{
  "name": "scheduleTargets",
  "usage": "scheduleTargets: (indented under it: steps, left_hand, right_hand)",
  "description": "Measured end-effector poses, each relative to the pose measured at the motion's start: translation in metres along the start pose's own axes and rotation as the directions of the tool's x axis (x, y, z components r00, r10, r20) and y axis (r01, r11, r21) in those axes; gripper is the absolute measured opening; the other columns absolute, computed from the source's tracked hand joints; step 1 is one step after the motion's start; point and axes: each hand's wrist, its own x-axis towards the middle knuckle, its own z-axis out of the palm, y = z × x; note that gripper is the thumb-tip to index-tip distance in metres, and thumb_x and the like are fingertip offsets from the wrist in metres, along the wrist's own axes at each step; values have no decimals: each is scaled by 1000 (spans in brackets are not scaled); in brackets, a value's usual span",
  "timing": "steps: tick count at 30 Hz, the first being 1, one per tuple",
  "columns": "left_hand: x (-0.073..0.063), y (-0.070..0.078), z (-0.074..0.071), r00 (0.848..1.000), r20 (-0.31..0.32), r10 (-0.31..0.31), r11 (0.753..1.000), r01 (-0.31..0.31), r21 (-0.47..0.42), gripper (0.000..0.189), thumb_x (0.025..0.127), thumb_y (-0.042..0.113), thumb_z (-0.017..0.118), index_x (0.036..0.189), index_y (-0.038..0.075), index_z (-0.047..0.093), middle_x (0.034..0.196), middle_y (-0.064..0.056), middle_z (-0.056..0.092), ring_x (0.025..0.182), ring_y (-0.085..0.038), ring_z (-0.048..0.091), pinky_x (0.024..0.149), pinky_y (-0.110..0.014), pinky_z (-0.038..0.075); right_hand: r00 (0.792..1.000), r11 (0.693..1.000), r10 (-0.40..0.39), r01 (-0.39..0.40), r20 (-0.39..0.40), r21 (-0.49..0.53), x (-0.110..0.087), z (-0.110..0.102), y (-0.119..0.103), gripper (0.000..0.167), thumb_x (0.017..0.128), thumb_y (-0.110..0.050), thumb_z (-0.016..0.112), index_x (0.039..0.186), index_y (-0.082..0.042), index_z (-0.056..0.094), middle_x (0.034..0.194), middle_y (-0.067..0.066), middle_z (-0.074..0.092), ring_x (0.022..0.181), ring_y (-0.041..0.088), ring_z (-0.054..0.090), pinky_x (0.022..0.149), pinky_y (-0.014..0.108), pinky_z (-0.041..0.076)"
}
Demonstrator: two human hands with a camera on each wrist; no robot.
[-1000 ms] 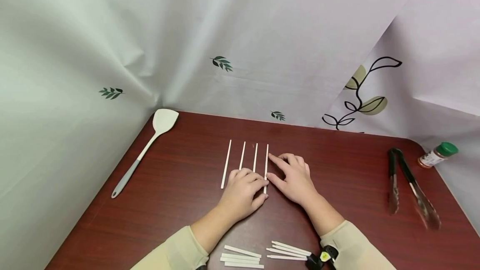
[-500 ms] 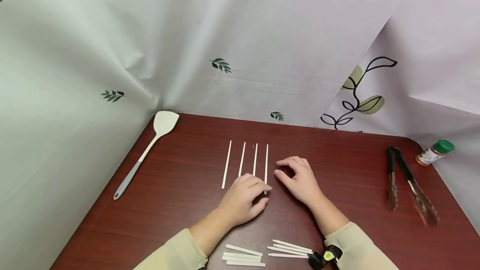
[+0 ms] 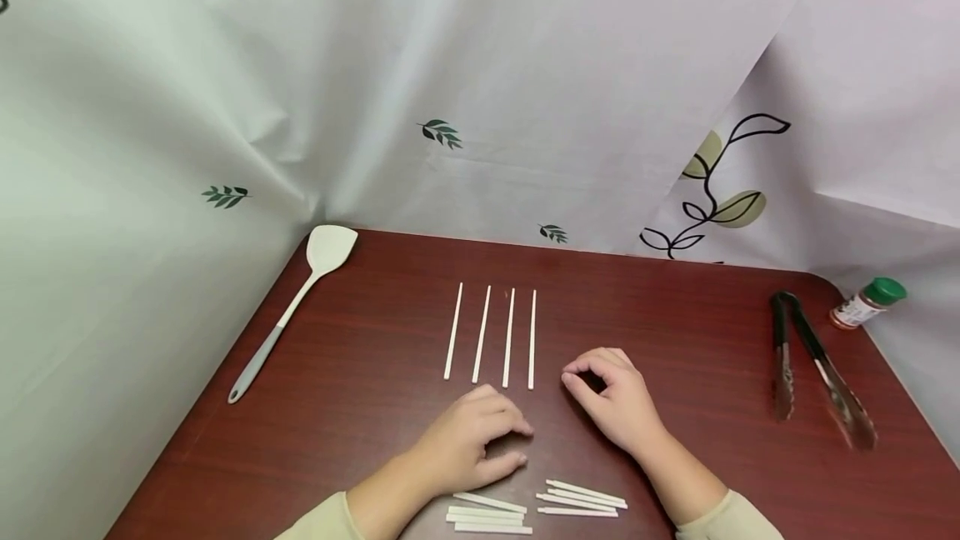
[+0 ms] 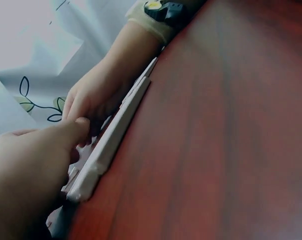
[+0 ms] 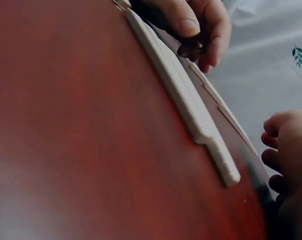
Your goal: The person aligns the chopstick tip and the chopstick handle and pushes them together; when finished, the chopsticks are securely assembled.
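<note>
Several thin white sticks (image 3: 532, 340) lie side by side in a row at mid-table, pointing away from me. My left hand (image 3: 476, 444) is just in front of that row, fingers loosely bent, holding nothing. Its wrist is near a small pile of white sticks (image 3: 489, 515) at the table's front. To the right of the row is my right hand (image 3: 618, 398), loosely curled, its thumb and index fingertips close together with no stick between them. Another group of white sticks (image 3: 577, 512), with narrowed ends, lies between the forearms. In the right wrist view, both piles lie along the table (image 5: 91, 125).
A white spatula with a grey handle (image 3: 258, 357) lies along the left table edge. On the right are metal tongs with black handles (image 3: 783, 357) and a green-capped jar (image 3: 862, 307). A patterned white curtain (image 3: 525, 107) stands behind the table.
Both hands have drawn away from the row, the left toward me and the right toward me and rightward. The row's near ends, earlier covered by the left hand, now show.
</note>
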Motion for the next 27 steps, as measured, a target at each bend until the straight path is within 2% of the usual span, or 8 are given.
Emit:
scheduleTargets:
  steps: [6,8,12,15,18,22,27]
  left_hand:
    - [-14,4,-9,998,56,-1,1000,2,-26,22,88,34,86,107,25,78,108,17,70,102,-2,59,95,-24,46]
    - [-16,3,-10,998,70,1,999,1,-36,23,87,36,86,106,25,79,108,18,69,102,-1,59,95,-24,45]
    - [-18,3,-11,995,99,22,999,-17,-51,30,85,43,87,109,27,78,110,19,68,104,0,56,94,-23,42]
    - [-19,3,-12,994,105,36,997,-29,-67,38,82,50,88,111,27,77,113,20,68,106,0,55,94,-23,41]
    - [-19,2,-12,993,109,35,997,-27,-78,45,80,56,89,112,28,77,116,20,67,107,1,55,95,-23,41]
    - [-16,2,-11,991,126,34,997,-24,-77,45,79,60,88,111,29,77,117,19,66,109,1,54,97,-23,41]
    - [-13,1,-9,989,138,61,997,-52,-64,40,77,56,90,106,31,79,116,18,67,108,0,54,96,-23,40]
  right_hand:
    - [999,998,-52,52,11,29,-23,-6,-14,28,84,-4,87,90,-29,77,95,-17,70,97,12,61,89,21,43]
    - [995,995,-94,93,15,43,-31,-8,-19,29,83,-2,88,91,-28,78,96,-16,70,97,11,61,89,20,44]
    - [973,972,-227,224,49,74,-50,-11,-25,34,78,-4,90,105,-22,80,102,-12,72,99,12,62,91,22,44]
    - [952,956,-289,282,101,78,-59,-13,-27,42,77,-12,93,116,-20,79,109,-11,71,103,13,60,95,24,41]
    - [941,954,-301,296,151,59,-63,-15,-26,45,77,-23,95,119,-24,78,113,-15,68,107,12,58,96,27,38]
    - [925,941,-337,335,176,41,-63,-16,-24,46,73,-33,97,115,-29,79,114,-16,65,107,12,56,95,31,35]
    - [908,928,-372,370,192,49,-64,-19,-24,45,74,-41,98,115,-30,80,115,-16,64,106,13,56,97,30,34]
